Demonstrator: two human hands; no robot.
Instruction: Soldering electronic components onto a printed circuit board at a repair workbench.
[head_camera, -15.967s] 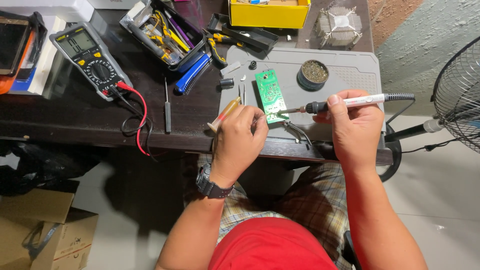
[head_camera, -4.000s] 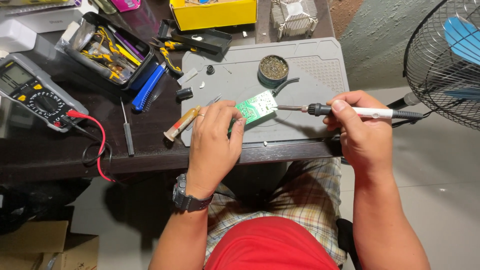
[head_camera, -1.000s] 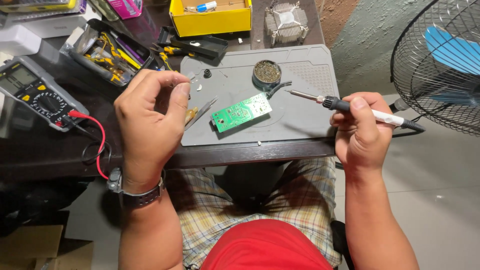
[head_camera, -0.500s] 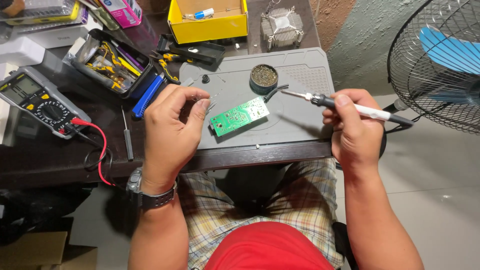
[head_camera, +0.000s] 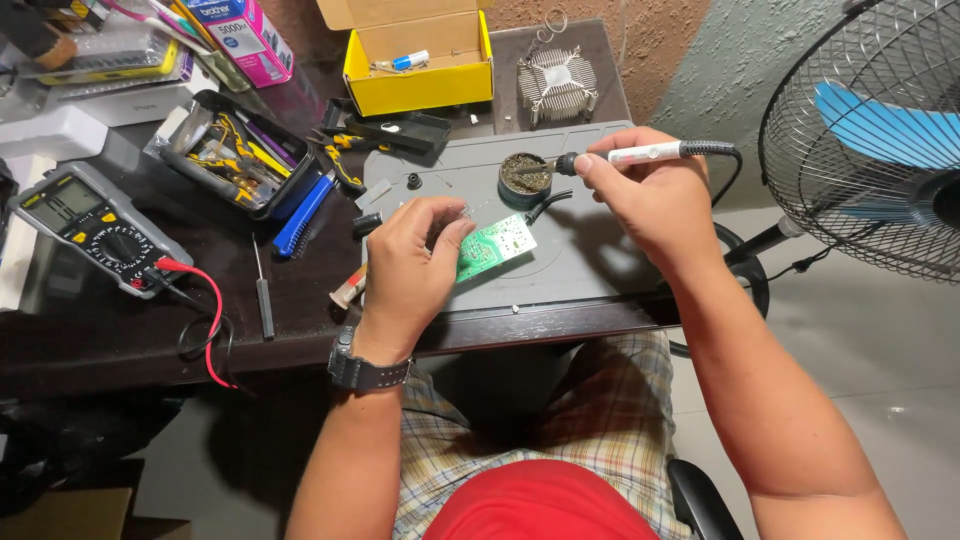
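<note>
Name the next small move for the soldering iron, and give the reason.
Probably bring the soldering iron in the right hand from the round tip-cleaner tin, where its tip sits, to the green circuit board, which the left hand steadies on the grey mat.

Bright, even daylight w/ soft shadows, sharp focus, slight wide-angle bending at edges.

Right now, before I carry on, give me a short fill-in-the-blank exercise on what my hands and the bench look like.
1. The right hand holds a soldering iron whose tip sits in the round ____ of tip cleaner.
2. The left hand rests on the edge of the ____ circuit board.
3. The board lies on a ____ work mat.
4. The multimeter lies to the ____ of the mat.

Missing words: tin; green; grey; left
</note>
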